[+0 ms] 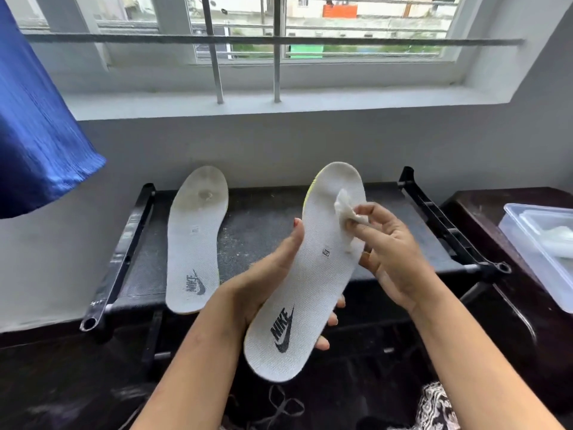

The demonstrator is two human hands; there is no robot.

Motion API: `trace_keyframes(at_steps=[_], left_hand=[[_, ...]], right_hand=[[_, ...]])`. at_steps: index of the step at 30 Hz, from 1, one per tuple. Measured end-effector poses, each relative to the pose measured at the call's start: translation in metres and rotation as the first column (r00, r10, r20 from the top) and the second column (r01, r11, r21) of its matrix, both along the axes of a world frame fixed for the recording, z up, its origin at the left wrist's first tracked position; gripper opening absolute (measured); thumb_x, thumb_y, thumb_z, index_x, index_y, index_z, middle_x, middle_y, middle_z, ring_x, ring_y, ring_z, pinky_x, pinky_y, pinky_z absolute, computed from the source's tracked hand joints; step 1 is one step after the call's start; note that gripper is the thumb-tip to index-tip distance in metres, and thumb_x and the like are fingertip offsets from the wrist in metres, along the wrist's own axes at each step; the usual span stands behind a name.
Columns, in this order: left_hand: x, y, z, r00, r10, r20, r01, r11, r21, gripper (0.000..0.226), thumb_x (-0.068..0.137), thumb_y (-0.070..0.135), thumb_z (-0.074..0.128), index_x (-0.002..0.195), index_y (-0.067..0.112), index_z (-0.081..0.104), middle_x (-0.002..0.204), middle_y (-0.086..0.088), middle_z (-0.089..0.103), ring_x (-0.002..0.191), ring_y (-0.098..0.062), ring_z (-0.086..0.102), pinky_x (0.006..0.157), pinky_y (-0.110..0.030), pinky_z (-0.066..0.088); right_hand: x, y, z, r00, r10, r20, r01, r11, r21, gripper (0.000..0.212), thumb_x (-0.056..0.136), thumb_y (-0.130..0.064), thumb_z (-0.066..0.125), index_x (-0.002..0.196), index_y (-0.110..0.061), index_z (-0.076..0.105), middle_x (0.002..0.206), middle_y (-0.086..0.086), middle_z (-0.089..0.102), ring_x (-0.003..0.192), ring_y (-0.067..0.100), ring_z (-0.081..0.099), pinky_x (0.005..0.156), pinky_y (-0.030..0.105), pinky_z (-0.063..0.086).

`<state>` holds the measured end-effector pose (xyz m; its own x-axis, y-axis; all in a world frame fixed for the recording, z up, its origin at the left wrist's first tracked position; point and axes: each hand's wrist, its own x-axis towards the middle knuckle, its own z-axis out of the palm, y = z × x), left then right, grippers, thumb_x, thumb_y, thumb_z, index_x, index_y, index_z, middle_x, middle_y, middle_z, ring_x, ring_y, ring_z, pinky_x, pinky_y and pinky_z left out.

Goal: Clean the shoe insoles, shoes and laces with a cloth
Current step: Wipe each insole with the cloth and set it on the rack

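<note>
Nearest the camera, at the bottom edge, thin dark laces (280, 405) lie in a loose tangle on the dark floor, beside a scrap of black-and-white patterned fabric (434, 408) at the lower right.

Just above them, the left hand (263, 283) holds a white insole (313, 274) tilted upward, heel toward the camera. The thumb runs along its left edge and the fingers curl under it, tips showing on the right side. The heel is printed with "NIKE" and a swoosh in dark ink; a small square label sits mid-sole, too small to read. A yellow-green rim shows along the far left edge.

The right hand (393, 259) pinches a small crumpled white cloth (348, 209) between thumb and fingertips, pressing it to the insole's toe half.

Farther back on the left, a second insole (197, 240) lies flat on a black rack (257, 234), with the same faded "NIKE" print and a brownish stain near the toe.

A clear plastic tub (533, 249) sits at the right edge. A blue curtain (34, 135) hangs at far left below a barred window (279, 41).
</note>
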<state>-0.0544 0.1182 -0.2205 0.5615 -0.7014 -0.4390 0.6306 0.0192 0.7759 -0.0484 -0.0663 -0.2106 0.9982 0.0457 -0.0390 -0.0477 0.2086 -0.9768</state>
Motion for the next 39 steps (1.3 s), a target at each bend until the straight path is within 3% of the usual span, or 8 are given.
trace_keyframes(at_steps=[6,9,14,17,20,29,35,39], left_hand=[[0.000,0.010,0.007,0.980,0.199,-0.030,-0.200,0.951,-0.235,0.093,0.080,0.078,0.017,0.086,0.005,0.074,0.073,-0.016,0.071,0.059,-0.024,0.069,0.049,-0.027,0.055],[0.004,0.005,0.005,0.902,0.428,-0.066,-0.397,0.757,-0.519,0.035,0.084,0.038,0.052,0.091,0.014,0.076,0.099,-0.006,0.073,0.084,-0.018,0.071,0.060,-0.028,0.059],[0.001,-0.035,-0.017,0.813,0.364,0.454,-0.280,0.929,-0.243,0.059,0.073,0.007,0.065,0.127,0.027,0.051,0.131,0.001,0.057,0.122,-0.015,0.053,0.093,-0.033,0.050],[-0.005,-0.048,-0.013,0.810,0.487,0.327,-0.383,0.861,-0.334,0.030,0.076,0.043,0.069,0.096,0.020,0.070,0.093,0.000,0.071,0.093,-0.010,0.066,0.080,-0.024,0.050],[0.005,-0.039,-0.009,0.724,0.663,0.191,-0.585,0.736,-0.340,0.049,0.083,0.056,0.051,0.068,0.011,0.065,0.066,-0.007,0.060,0.071,-0.022,0.057,0.072,-0.032,0.043],[0.008,-0.020,-0.013,0.762,0.641,0.090,-0.570,0.731,-0.376,0.061,0.063,0.065,0.067,0.057,0.004,0.060,0.056,-0.013,0.051,0.049,-0.022,0.053,0.051,-0.025,0.043],[0.012,-0.016,-0.005,0.735,0.673,-0.078,-0.666,0.696,-0.270,0.054,0.090,0.041,0.046,0.082,-0.011,0.055,0.059,-0.018,0.057,0.051,-0.025,0.060,0.053,-0.027,0.051],[0.014,-0.022,-0.005,0.554,0.824,-0.122,-0.815,0.506,-0.283,0.032,0.099,0.021,0.038,0.117,0.002,0.056,0.105,-0.015,0.066,0.095,-0.030,0.063,0.082,-0.046,0.052]], right_hand=[[0.004,0.011,-0.008,0.985,-0.153,-0.084,0.162,0.981,0.108,0.005,0.089,-0.012,0.059,0.089,-0.011,0.064,0.078,0.001,0.066,0.070,0.014,0.060,0.057,0.024,0.052],[0.006,0.015,-0.007,0.921,-0.328,-0.210,0.386,0.840,0.381,0.008,0.091,-0.006,0.056,0.094,-0.010,0.062,0.082,0.003,0.070,0.070,0.011,0.067,0.059,0.021,0.056],[-0.002,0.041,-0.010,0.885,-0.376,-0.274,0.465,0.730,0.500,0.012,0.091,-0.006,0.056,0.104,-0.007,0.057,0.091,0.007,0.069,0.079,0.013,0.068,0.067,0.021,0.058],[-0.012,0.058,-0.009,0.940,-0.197,-0.278,0.308,0.841,0.445,0.010,0.090,-0.008,0.058,0.100,-0.006,0.058,0.084,0.008,0.067,0.074,0.013,0.067,0.068,0.022,0.056],[-0.022,0.063,-0.007,0.964,0.030,-0.264,0.079,0.916,0.394,0.007,0.091,-0.005,0.056,0.098,-0.003,0.059,0.083,0.008,0.067,0.073,0.011,0.067,0.069,0.021,0.057],[-0.026,0.065,0.005,0.921,0.310,-0.236,-0.207,0.903,0.377,0.013,0.090,-0.004,0.054,0.101,-0.001,0.060,0.082,0.008,0.065,0.065,0.007,0.063,0.067,0.019,0.057],[-0.027,0.050,0.014,0.853,0.434,-0.288,-0.315,0.870,0.379,0.017,0.091,-0.007,0.052,0.105,0.001,0.059,0.081,0.014,0.068,0.066,0.014,0.066,0.061,0.021,0.058],[-0.018,0.026,0.012,0.971,0.064,-0.229,-0.048,0.996,0.076,0.007,0.091,-0.012,0.055,0.092,-0.008,0.061,0.081,0.007,0.065,0.068,0.013,0.062,0.061,0.025,0.057]])
